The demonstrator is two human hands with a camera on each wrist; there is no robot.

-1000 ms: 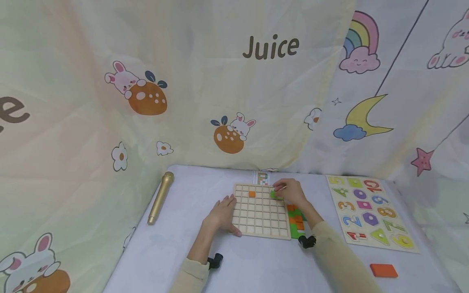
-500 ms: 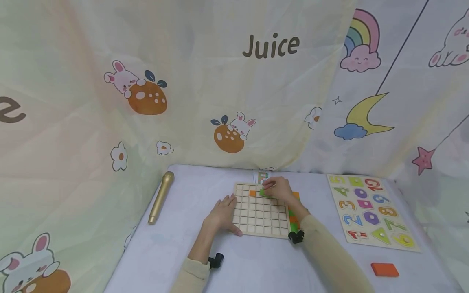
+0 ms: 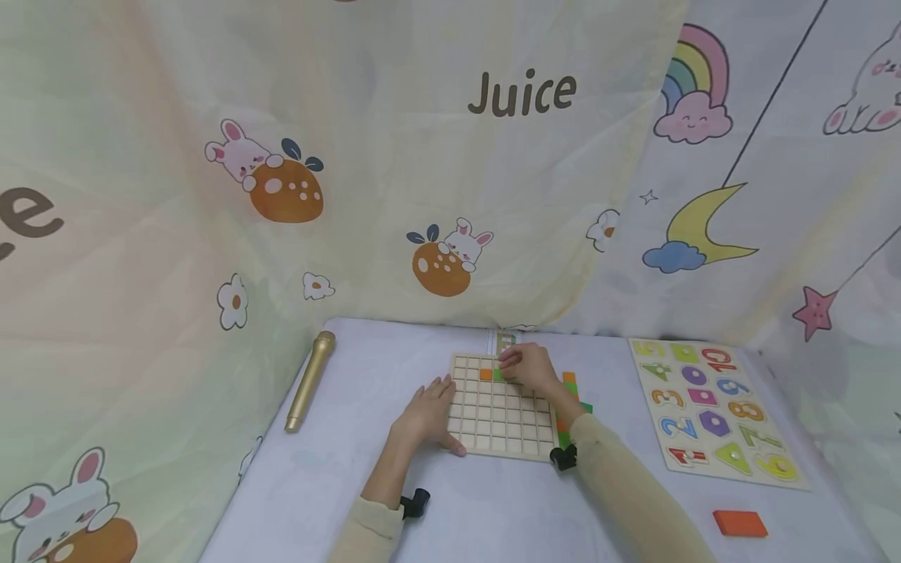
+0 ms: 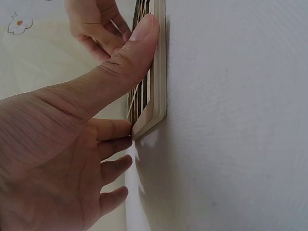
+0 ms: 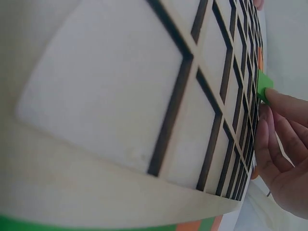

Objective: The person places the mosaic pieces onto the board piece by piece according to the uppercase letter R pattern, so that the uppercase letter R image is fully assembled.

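A square wooden grid board (image 3: 493, 422) lies on the white table. My left hand (image 3: 425, 413) rests against its left side, fingers spread and fairly straight. In the left wrist view the thumb (image 4: 130, 55) lies over the board's rim, near a corner. Between thumb and fingers, my right hand (image 3: 531, 369) pinches a green square tile (image 5: 264, 85) at the board's far part. That tile is tilted in the right wrist view, just beside an orange tile (image 3: 486, 374) set in a cell.
Green and orange tiles (image 3: 565, 438) line the board's right side, partly under the right forearm. A small pattern card (image 3: 505, 341) lies behind the board. To the right are a number puzzle (image 3: 718, 414) and an orange block (image 3: 740, 523); a gold microphone (image 3: 310, 381) lies left.
My right hand has moved left across the board's far rows with the green tile, up beside the orange tile. The left hand stays where it was.
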